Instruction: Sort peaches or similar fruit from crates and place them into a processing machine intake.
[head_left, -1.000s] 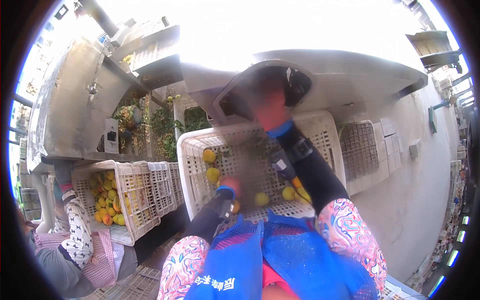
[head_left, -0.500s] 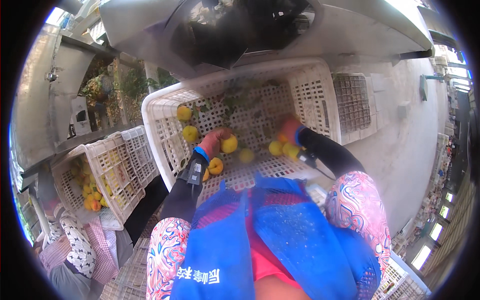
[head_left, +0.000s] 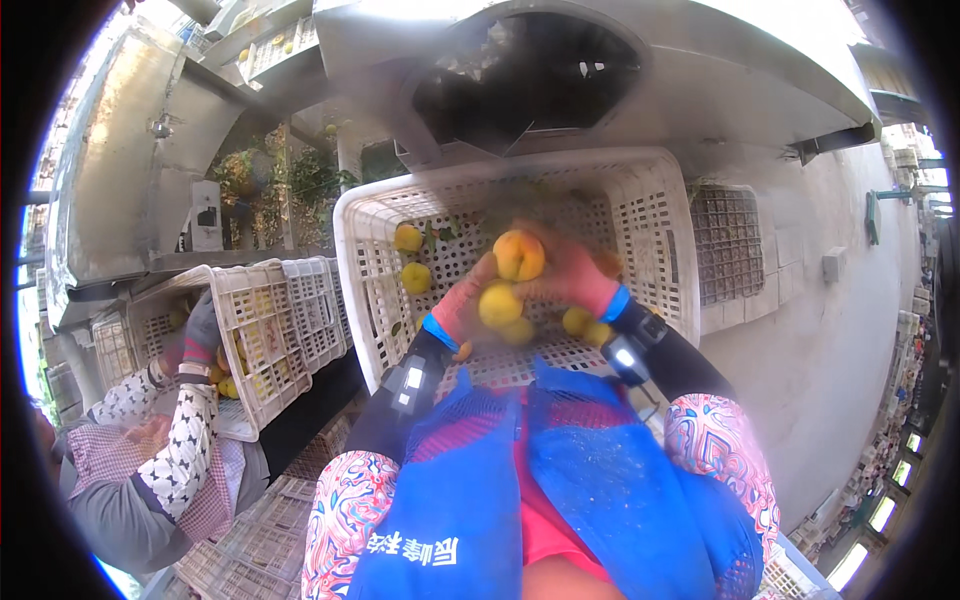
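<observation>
Both my hands, in reddish gloves with blue cuffs, meet over a white plastic crate (head_left: 368, 300). My left hand (head_left: 463, 305) is closed at a yellow peach (head_left: 499, 305). My right hand (head_left: 578, 276) has its fingers around a larger orange-yellow peach (head_left: 519, 255), raised above the crate floor. The two peaches nearly touch, and blur hides some fingertips. Below them lies another yellow peach (head_left: 517, 331). A pair of yellow peaches with leaves lies along the crate's left side, one of them a peach (head_left: 416, 278); more peaches (head_left: 578, 321) are beside my right wrist.
A metal machine with a dark opening (head_left: 525, 85) stands beyond the crate. At left, a co-worker's gloved hand (head_left: 203, 325) reaches into a tilted crate (head_left: 262, 345) of peaches. A grey grid crate (head_left: 728, 245) sits at right. Stacked crates (head_left: 250, 535) stand at lower left.
My hands have come together in the middle of the crate, and the orange-yellow peach is now up between them. The view has shifted; the co-worker now reaches into the left crate.
</observation>
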